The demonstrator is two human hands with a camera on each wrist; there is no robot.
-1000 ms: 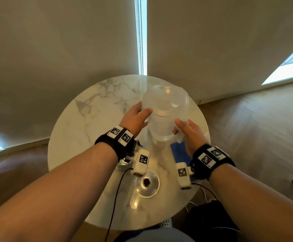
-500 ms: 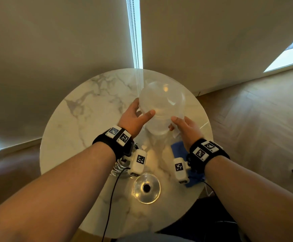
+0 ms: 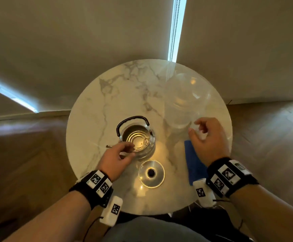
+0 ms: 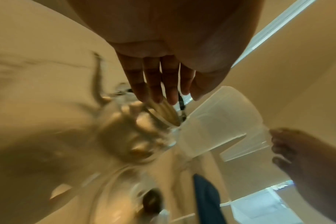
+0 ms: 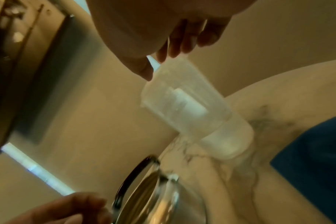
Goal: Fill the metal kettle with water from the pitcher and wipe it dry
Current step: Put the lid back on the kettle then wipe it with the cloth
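The metal kettle (image 3: 137, 138) stands open at the table's centre with water in it and its black handle folded back. Its lid (image 3: 151, 173) lies flat just in front. At the back right the clear plastic pitcher (image 3: 184, 103) stands upright on the table. My right hand (image 3: 206, 137) is at its handle, thumb and fingers curled round the handle's top (image 5: 152, 63). My left hand (image 3: 119, 154) hovers at the kettle's near rim and holds nothing, its fingers (image 4: 155, 84) almost straight above the kettle (image 4: 128, 131). The wrist views are blurred.
A folded blue cloth (image 3: 193, 163) lies on the round marble table (image 3: 107, 102), at its right front edge under my right wrist. A curtained wall stands close behind the table, and wooden floor lies on both sides.
Both hands held the pitcher up over the middle of the table. It now stands at the back right; my left hand has let go and dropped to the uncovered kettle.
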